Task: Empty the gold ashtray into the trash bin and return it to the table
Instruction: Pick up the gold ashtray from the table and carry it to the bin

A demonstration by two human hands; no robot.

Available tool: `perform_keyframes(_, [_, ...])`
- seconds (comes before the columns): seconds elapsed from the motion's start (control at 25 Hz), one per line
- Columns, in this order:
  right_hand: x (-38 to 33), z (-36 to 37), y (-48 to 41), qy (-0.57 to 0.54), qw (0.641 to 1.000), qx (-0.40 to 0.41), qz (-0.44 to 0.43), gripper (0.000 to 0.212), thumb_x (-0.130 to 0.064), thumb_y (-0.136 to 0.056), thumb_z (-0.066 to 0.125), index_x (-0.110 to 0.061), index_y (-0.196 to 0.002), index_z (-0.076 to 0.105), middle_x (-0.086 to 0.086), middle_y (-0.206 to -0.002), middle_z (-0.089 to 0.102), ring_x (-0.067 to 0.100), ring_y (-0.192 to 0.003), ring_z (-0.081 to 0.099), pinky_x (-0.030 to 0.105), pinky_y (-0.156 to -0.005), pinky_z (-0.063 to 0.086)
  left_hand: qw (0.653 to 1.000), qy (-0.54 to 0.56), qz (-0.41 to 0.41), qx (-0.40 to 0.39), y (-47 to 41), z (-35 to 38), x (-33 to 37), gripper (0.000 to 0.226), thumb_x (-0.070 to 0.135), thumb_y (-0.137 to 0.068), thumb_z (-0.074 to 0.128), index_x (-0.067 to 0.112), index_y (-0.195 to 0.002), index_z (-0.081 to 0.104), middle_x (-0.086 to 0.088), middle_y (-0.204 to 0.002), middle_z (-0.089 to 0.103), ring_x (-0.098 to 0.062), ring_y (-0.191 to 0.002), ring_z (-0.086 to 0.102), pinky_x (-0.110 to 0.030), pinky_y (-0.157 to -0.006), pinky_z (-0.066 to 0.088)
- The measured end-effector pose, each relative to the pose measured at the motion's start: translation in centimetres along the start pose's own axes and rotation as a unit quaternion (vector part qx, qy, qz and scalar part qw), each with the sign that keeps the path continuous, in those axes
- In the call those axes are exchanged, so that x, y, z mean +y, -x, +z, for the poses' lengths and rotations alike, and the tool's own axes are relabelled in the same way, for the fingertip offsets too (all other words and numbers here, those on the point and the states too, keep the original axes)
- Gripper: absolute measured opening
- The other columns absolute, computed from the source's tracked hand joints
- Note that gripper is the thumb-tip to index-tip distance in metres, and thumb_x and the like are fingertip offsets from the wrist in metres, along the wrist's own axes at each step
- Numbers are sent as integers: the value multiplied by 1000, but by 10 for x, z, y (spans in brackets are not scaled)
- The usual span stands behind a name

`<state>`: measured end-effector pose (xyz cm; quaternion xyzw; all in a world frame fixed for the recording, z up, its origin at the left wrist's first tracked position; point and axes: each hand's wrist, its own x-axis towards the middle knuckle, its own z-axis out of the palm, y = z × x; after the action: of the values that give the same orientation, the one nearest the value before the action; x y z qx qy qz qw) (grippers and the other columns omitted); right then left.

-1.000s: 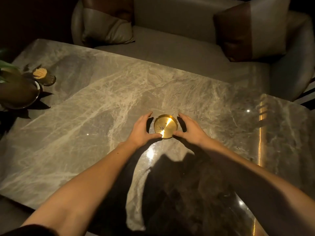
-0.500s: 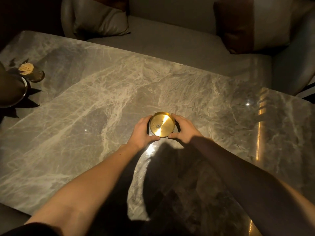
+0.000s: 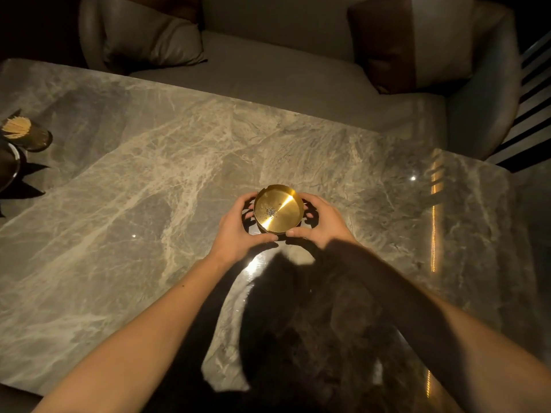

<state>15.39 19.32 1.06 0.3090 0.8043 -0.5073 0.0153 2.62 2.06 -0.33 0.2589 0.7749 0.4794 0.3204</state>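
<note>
A: Head view. Surface?
B: Grey marble worktop [image 3: 155,180], pale veining, glossy, dim warm light. Big dark shadow across the near middle, bright glints and a line of reflected lights on the right side.
A: Task thing?
B: Gold ashtray [image 3: 278,208], round, notched rim, a few dark specks inside. Sits mid-worktop between both hands; its dark shadow shows under it. Can't tell if it's lifted or touching.
A: Hands?
B: Left hand [image 3: 238,231] curled around the ashtray's left side, thumb at the near rim. Right hand [image 3: 317,223] curled around the right side, thumb also at the near rim. Fingers [image 3: 310,215] of both closed onto the ashtray wall, holding it.
A: Rest of the room?
B: Grey sofa [image 3: 283,79] behind the far edge, pale cushion [image 3: 155,40] left, brown-and-cream cushion [image 3: 417,43] right. Toothpick holder [image 3: 18,129] at far left, just beside a dark dish [image 3: 9,168] cut off by the frame. Dark slats at far right.
</note>
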Motion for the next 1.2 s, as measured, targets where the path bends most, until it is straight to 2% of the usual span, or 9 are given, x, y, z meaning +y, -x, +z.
perform_keyframes(0.2, [7, -30, 39, -55, 998, 42, -8, 78, -24, -61, 90, -28, -129, 51, -4, -123, 58, 12, -110, 62, 28, -93, 53, 999, 18, 42, -20, 9, 30, 24, 94, 25, -53, 95, 31, -133, 46, 28, -127, 52, 11, -114, 54, -12, -97, 45])
perform_keyframes(0.32, [23, -61, 61, -77, 996, 40, -23, 74, -16, -66, 88, -23, -130, 51, -5, -125, 58, 9, -109, 60, 17, -92, 48, 997, 24, 70, -33, 14, 55, 39, 96, 30, -52, 95, 30, -136, 48, 13, -134, 52, -5, -126, 52, -27, -107, 44])
perform_keyframes(0.48, [47, -116, 88, -107, 993, 25, -36, 68, -6, -70, 84, -26, -126, 49, -7, -109, 60, 10, -100, 61, 27, -95, 50, 994, 80, 59, -44, 27, 96, 75, 101, 15, -53, 93, 16, -142, 45, 0, -140, 51, -6, -131, 50, -19, -108, 41])
perform_keyframes(0.64, [83, -174, 122, -101, 992, 29, -67, 91, -12, -64, 87, -20, -142, 41, -1, -120, 51, 16, -99, 62, 22, -88, 53, 991, 120, 48, -34, 46, 173, 112, 99, -2, -53, 90, 11, -140, 45, 0, -138, 55, -8, -133, 50, -20, -110, 39])
perform_keyframes(0.72, [101, -202, 141, -84, 992, 39, -83, 90, -16, -61, 89, -22, -139, 45, 3, -122, 47, 19, -97, 62, 18, -83, 53, 991, 123, 44, -38, 55, 214, 127, 99, -3, -52, 90, 13, -139, 45, -1, -137, 56, -8, -132, 50, -23, -112, 38])
perform_keyframes(0.84, [132, -239, 167, -121, 990, 31, -65, 82, -18, -59, 91, -32, -129, 50, 2, -123, 51, 15, -88, 62, 22, -79, 52, 990, 125, 44, -50, 64, 263, 148, 99, -3, -51, 90, 14, -138, 46, -1, -135, 57, -11, -131, 52, -30, -113, 40])
perform_keyframes(1.0, [163, -275, 185, -181, 983, -9, -20, 77, -7, -65, 85, -28, -128, 47, 3, -96, 64, 4, -77, 65, 28, -79, 52, 988, 114, 43, -90, 64, 290, 165, 101, 0, -52, 91, 8, -142, 45, -7, -141, 53, -12, -133, 51, -38, -116, 37])
perform_keyframes(1.12, [164, -286, 191, -198, 980, 15, -26, 87, 0, -66, 83, -23, -139, 42, -5, -124, 55, 3, -77, 64, 24, -77, 55, 986, 119, 43, -108, 56, 295, 173, 100, 2, -53, 90, 10, -142, 44, -2, -141, 55, -9, -133, 50, -37, -117, 35])
perform_keyframes(1.2, [164, -287, 194, -193, 980, 29, -23, 89, 0, -66, 83, -19, -142, 41, 2, -133, 51, 5, -81, 63, 22, -76, 55, 982, 132, 50, -128, 48, 299, 174, 95, 4, -54, 91, 15, -137, 48, -1, -138, 56, -10, -132, 51, -36, -116, 36])
